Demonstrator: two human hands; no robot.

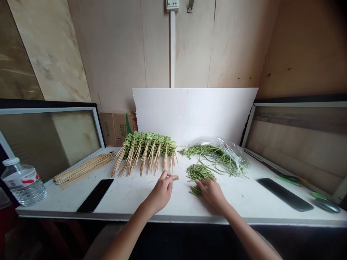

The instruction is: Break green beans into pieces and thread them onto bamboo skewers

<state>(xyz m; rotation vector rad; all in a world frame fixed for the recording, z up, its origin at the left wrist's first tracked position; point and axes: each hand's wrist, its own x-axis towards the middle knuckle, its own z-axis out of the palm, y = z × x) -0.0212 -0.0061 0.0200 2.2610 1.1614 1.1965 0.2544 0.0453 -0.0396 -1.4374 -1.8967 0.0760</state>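
Note:
Near the middle of the white table, my left hand (162, 189) is closed in a pinch, with a short green bean piece (175, 179) showing at its fingertips. My right hand (211, 190) has its fingers pressed together at the edge of a pile of cut bean pieces (199, 172); what they hold, if anything, is hidden. A smaller group of cut pieces (196, 190) lies just left of that hand. Behind my left hand, skewered beans (151, 141) are stacked with their bare sticks (145, 159) pointing forward. Long uncut beans (214, 153) lie partly in a clear plastic bag (237, 159).
Loose skewers (84, 169) and a black phone (95, 195) lie at the left, near a water bottle (24, 184). On the right are a dark flat object (284, 194) and a computer mouse (327, 205). A white board (192, 115) stands behind.

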